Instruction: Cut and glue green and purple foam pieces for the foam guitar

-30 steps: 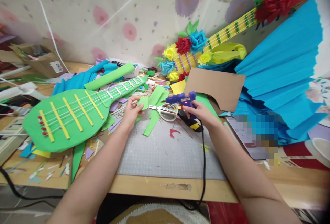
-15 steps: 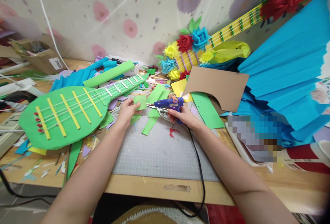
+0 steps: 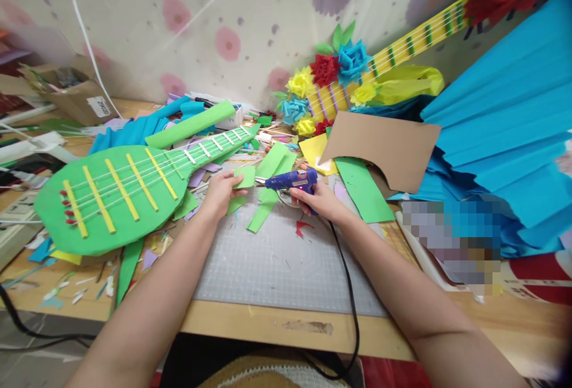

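My left hand (image 3: 222,193) pinches a small square of light green paper (image 3: 245,177) between thumb and fingers. A blue hot glue gun (image 3: 295,179) is in my right hand (image 3: 318,199), its nozzle pointing left, close to the paper's right edge; whether they touch I cannot tell. The gun's black cord hangs over the table's front edge. Below both hands lies a grey cutting mat (image 3: 286,269) with green paper strips (image 3: 263,212) and red scraps (image 3: 302,229) on it. Left of my left hand rests a green paper lute-like instrument (image 3: 125,197) with yellow bars and white strings.
Brown cardboard (image 3: 384,143) with a curved cutout lies right of the gun, over a green sheet (image 3: 369,194). Behind it leans a yellow paper guitar (image 3: 411,42) with paper flowers. Blue crepe paper (image 3: 513,137) fills the right. A cardboard box (image 3: 78,99) stands back left. Scraps litter the table.
The view has shifted slightly, so things on the right appear farther right. My left hand has tilted the green square a little; the glue gun keeps nearly the same place beside it.
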A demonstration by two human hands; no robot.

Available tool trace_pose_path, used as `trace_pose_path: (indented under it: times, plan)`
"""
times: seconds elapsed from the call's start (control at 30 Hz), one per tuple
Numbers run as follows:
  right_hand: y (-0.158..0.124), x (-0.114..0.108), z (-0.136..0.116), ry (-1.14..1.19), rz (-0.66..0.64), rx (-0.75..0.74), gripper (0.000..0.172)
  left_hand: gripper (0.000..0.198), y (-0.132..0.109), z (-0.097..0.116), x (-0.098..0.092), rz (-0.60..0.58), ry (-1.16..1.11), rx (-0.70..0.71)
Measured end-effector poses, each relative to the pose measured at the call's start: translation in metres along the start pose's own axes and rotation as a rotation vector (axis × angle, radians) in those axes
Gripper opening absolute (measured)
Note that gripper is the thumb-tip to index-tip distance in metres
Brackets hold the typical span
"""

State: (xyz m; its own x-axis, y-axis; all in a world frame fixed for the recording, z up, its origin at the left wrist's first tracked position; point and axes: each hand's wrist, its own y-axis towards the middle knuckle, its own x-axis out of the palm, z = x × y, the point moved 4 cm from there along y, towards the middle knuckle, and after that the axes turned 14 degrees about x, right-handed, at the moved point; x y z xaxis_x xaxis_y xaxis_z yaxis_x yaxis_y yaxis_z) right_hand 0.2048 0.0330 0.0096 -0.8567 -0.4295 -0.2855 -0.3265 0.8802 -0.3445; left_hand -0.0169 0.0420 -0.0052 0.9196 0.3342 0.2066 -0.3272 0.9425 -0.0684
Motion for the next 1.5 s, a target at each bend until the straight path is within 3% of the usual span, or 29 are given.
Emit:
trace_pose_path:
  times: [0.23,1.07,1.5]
  plan:
    - [0.002,0.0016,0.002,0.01,-0.009,0.019,0.044,0.006,-0.0006,0.0001,0.0022,-0.063,0.009,0.01]
    - [0.004,0.0035,0.0041,-0.074,-0.05,-0.012,0.044,0.016,-0.0047,0.003,0.0061,-0.093,0.092,0.053]
    - [0.002,0.0018,0.0021,-0.073,0.036,-0.045,0.04,0.008,-0.0064,0.0056,0.0065,-0.058,0.078,0.038]
